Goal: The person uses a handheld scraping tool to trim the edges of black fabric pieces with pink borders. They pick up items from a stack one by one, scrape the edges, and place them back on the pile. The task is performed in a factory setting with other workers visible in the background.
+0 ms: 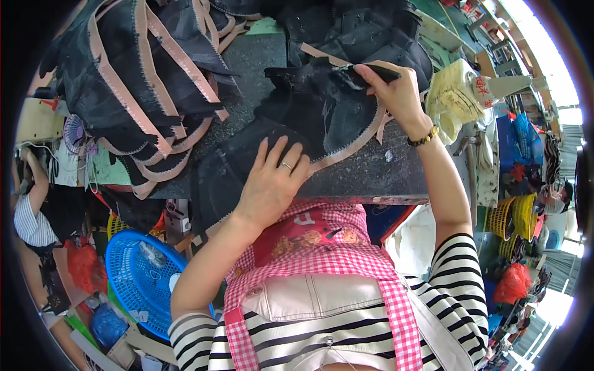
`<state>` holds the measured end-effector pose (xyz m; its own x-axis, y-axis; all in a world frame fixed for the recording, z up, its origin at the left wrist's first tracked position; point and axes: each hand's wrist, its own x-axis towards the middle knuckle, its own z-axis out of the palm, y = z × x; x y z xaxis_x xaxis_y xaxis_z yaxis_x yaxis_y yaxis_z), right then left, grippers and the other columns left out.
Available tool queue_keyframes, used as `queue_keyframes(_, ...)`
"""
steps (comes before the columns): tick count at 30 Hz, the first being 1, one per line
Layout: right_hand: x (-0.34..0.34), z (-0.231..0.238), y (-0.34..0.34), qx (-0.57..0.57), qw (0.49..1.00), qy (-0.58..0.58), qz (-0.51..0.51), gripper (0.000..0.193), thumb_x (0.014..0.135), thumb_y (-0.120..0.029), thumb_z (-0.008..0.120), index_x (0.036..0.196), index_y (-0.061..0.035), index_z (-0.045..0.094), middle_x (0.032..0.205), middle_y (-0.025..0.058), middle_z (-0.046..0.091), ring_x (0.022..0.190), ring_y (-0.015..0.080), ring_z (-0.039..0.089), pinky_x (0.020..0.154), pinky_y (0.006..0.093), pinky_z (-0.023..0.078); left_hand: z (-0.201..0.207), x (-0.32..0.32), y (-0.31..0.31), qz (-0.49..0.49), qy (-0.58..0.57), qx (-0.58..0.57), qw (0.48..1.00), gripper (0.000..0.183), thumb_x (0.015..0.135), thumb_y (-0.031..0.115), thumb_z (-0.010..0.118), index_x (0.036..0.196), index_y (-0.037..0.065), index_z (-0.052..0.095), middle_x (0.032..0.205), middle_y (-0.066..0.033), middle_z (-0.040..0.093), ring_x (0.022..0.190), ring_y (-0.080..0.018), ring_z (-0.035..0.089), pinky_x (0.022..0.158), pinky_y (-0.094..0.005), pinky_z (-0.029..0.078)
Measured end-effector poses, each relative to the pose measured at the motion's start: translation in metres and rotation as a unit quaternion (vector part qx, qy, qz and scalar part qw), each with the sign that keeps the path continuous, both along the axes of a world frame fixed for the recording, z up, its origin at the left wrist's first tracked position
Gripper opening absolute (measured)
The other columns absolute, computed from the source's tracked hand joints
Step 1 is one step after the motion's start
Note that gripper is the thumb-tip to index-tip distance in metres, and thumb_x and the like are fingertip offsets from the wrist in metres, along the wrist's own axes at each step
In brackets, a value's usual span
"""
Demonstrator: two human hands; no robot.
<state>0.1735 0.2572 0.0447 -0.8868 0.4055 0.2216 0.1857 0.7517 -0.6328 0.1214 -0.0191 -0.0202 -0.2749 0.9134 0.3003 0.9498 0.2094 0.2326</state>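
Observation:
A black shoe upper, edged with a pinkish-tan strip with a zigzag border, lies spread over the dark worktable. My left hand rests on its near left part, fingers stretched out and a ring on one finger. At the far right edge, my right hand is closed, pinching a dark raised flap between thumb and fingers. Whether a thin tool is also in that grip cannot be made out. Close to the pinch, the edge looks ragged, with small pale specks.
A heap of similar black uppers stands at the left, more dark pieces behind. A yellowish, stained container is beyond my right wrist. Below the worktable on the left is a blue plastic basket. Another person's arm shows far left.

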Motion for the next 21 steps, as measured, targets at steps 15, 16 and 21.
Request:
queue_keyframes(15, 0.135, 0.044, 0.032, -0.122, 0.975, -0.091, -0.159, 0.024, 0.088, -0.022, 0.074, 0.092, 0.0020, 0.074, 0.072, 0.0043, 0.069, 0.053, 0.0083, 0.059, 0.049, 0.0249, 0.047, -0.011, 0.007, -0.033, 0.056, -0.009, 0.046, 0.997, 0.033, 0.084, 0.011, 0.071, 0.116, 0.007, 0.068, 0.131, -0.0117, 0.059, 0.126, -0.0315, 0.053, 0.109, -0.0503, 0.038)
queue_keyframes(16, 0.148, 0.045, 0.055, -0.018, 0.960, -0.192, -0.204, 0.029, 0.088, -0.026, 0.074, 0.091, 0.0023, 0.074, 0.069, 0.0045, 0.068, 0.051, 0.0089, 0.058, 0.049, 0.0269, 0.046, -0.013, 0.007, -0.029, 0.057, -0.008, 0.045, 0.997, 0.033, 0.084, 0.010, 0.070, 0.117, 0.006, 0.068, 0.132, -0.0120, 0.059, 0.127, -0.0318, 0.052, 0.109, -0.0501, 0.038)
queue_keyframes(21, 0.172, 0.036, 0.068, 0.078, 0.958, 0.005, -0.277, 0.031, 0.090, -0.028, 0.070, 0.097, 0.0017, 0.073, 0.071, 0.0071, 0.068, 0.057, 0.0110, 0.061, 0.054, 0.0281, 0.048, -0.011, -0.004, 0.015, 0.017, -0.016, 0.051, 0.998, 0.036, 0.085, 0.013, 0.070, 0.121, 0.006, 0.066, 0.130, -0.0133, 0.059, 0.125, -0.0330, 0.053, 0.108, -0.0503, 0.038)
